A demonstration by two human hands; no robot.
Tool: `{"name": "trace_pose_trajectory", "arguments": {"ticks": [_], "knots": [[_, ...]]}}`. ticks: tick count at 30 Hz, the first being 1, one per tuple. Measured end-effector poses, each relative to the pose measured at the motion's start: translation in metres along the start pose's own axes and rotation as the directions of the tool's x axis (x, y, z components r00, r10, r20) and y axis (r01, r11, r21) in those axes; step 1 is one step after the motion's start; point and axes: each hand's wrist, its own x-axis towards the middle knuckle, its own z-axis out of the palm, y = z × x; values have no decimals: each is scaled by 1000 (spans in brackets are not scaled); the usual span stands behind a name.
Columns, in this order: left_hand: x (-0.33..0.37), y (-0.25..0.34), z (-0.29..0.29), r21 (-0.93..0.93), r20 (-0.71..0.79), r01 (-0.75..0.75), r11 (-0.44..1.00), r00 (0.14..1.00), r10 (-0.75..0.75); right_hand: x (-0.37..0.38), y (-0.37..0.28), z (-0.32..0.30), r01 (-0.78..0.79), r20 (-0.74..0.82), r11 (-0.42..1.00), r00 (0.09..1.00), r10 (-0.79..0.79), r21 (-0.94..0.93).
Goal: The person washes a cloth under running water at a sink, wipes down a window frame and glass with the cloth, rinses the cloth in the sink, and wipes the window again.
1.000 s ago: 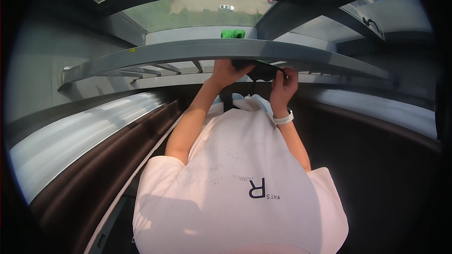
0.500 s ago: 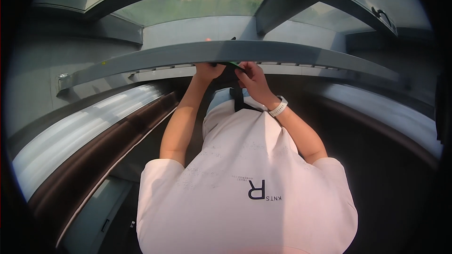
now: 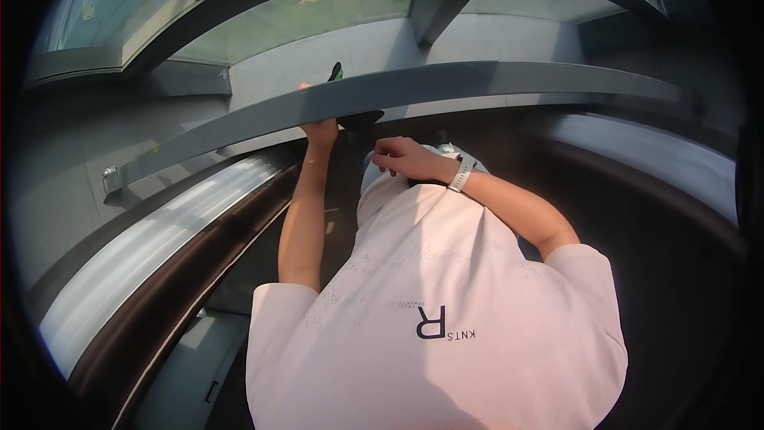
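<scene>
The left hand is at the grey rail, with its wrist below the bar and a bit of finger showing above it. Beside it is a black-and-green thing, with 1 dark part hanging below the rail and a small tip poking out above. The 2 parts seem to belong together; the bar covers the middle, so how firmly the left fingers close on it cannot be told. Holding it at the rail probably keeps it on the window side.

The right hand is apart from that thing, near the waist of the pink shirt. Its fingers bend loosely downward, with nothing visible in them; whether the fingertips meet is hidden. It is perhaps drawn in because 1 hand is enough for the hold. A pale watch circles the right wrist.
</scene>
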Motion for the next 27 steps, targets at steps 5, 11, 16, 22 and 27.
{"name": "trace_pose_trajectory", "arguments": {"ticks": [5,11,16,22,27], "knots": [[-31,-74,13,364,193,-113,924,980,43,-16,5,-45,-115,-145,993,982,119,37],[-72,-207,8,653,239,-238,719,966,102,-31,22,-81,-72,-412,951,890,198,302],[-115,-264,-14,734,172,-89,674,983,-58,-28,47,-85,-68,-438,952,876,200,300],[-76,-208,21,-203,21,647,735,753,-658,-52,68,-81,-183,-605,964,752,263,192],[-45,-163,46,178,-12,264,948,964,-266,-43,126,-95,-228,-670,950,674,312,213]]}}
